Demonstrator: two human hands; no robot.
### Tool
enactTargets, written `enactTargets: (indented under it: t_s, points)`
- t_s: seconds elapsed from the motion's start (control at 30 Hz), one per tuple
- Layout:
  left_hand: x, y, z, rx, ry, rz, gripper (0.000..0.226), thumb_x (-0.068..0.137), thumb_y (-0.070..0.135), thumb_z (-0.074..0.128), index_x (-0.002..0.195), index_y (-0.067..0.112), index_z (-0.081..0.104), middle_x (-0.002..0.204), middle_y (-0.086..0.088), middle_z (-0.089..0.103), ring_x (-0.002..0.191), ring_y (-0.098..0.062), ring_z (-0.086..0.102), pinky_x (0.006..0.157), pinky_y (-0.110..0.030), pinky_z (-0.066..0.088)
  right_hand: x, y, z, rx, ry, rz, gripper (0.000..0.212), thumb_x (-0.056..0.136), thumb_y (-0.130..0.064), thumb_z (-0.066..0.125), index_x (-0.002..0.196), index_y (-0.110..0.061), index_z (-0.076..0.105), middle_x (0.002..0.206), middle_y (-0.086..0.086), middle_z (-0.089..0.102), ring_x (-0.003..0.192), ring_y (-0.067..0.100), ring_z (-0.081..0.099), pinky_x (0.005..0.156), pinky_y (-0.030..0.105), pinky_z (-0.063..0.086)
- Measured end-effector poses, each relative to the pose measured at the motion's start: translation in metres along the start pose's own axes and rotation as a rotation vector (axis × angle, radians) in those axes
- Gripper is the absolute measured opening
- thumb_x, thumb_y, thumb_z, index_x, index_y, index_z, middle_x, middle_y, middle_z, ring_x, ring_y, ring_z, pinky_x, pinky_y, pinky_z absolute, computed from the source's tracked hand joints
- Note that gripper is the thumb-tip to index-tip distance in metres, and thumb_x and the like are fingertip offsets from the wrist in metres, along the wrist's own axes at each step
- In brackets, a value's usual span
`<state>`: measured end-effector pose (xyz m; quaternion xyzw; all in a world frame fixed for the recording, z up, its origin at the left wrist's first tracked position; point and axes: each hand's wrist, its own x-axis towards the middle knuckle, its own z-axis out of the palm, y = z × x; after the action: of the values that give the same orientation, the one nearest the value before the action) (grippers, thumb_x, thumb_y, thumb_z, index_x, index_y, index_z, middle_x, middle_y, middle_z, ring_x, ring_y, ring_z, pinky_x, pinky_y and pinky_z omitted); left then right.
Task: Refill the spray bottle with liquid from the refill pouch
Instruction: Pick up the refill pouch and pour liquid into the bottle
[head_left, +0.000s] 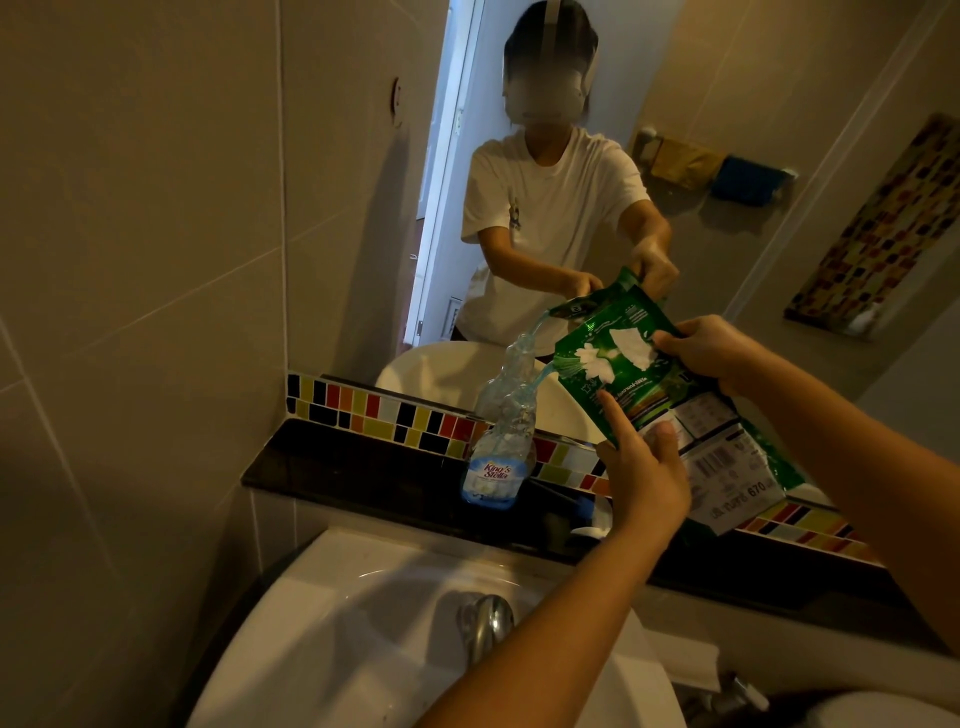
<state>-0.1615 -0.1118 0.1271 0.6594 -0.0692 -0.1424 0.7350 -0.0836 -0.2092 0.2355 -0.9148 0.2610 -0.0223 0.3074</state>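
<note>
A clear spray bottle (496, 467) with a blue-white label stands upright on the black ledge (337, 467) behind the basin, its top off. The green refill pouch (670, 410) is tipped to the left above it. A thin blue stream (543, 376) runs from the pouch's left corner into the bottle's neck. My left hand (641, 467) grips the pouch's lower edge, forefinger stretched up along it. My right hand (711, 348) holds the pouch's upper right side. Blue liquid and foam show inside the bottle.
A white basin (374, 613) with a chrome tap (485, 621) lies below my arms. A mirror (571, 182) behind the ledge reflects the person, the pouch and the bottle. A strip of coloured tiles (384, 410) runs along the mirror's base. The tiled wall is close on the left.
</note>
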Motion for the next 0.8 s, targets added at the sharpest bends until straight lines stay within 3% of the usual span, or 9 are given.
enactTargets:
  t_s: [0.23, 0.43, 0.6, 0.8]
  points:
    - [-0.001, 0.0015, -0.0009, -0.01, -0.011, -0.009, 0.105, 0.043, 0.083, 0.009, 0.138, 0.052, -0.022, 0.148, -0.02, 0.029, 0.121, -0.035, 0.052, 0.099, -0.048, 0.048, 0.0005, -0.0007, 0.0008, -0.018, 0.017, -0.01, 0.022, 0.096, -0.034, 0.054, 0.084, -0.017, 0.062, 0.086, 0.012, 0.066, 0.079, 0.027, 0.065, 0.079, 0.04, 0.053]
    - [-0.0015, 0.0048, -0.0027, -0.016, -0.029, -0.015, 0.115, 0.042, 0.081, 0.008, 0.148, 0.045, -0.017, 0.147, -0.019, 0.03, 0.121, -0.034, 0.052, 0.097, -0.044, 0.047, 0.0028, -0.0003, -0.0001, -0.022, 0.018, -0.007, 0.022, 0.096, -0.035, 0.054, 0.092, -0.015, 0.064, 0.087, 0.012, 0.067, 0.073, 0.024, 0.064, 0.075, 0.038, 0.052]
    - [-0.0005, 0.0023, -0.0003, 0.005, -0.009, -0.021, 0.096, 0.043, 0.082, 0.008, 0.13, 0.055, -0.022, 0.148, -0.02, 0.029, 0.124, -0.034, 0.051, 0.101, -0.049, 0.046, 0.0034, -0.0011, 0.0005, -0.007, 0.012, -0.008, 0.022, 0.096, -0.032, 0.055, 0.092, -0.013, 0.064, 0.088, 0.013, 0.067, 0.074, 0.025, 0.064, 0.075, 0.038, 0.053]
    - [-0.0022, 0.0047, -0.0029, -0.009, -0.01, -0.02, 0.102, 0.042, 0.08, 0.009, 0.135, 0.053, -0.022, 0.147, -0.019, 0.03, 0.122, -0.034, 0.052, 0.097, -0.046, 0.047, 0.0023, -0.0025, 0.001, -0.018, 0.011, -0.001, 0.021, 0.096, -0.033, 0.055, 0.091, -0.015, 0.063, 0.088, 0.012, 0.067, 0.075, 0.025, 0.065, 0.075, 0.039, 0.053]
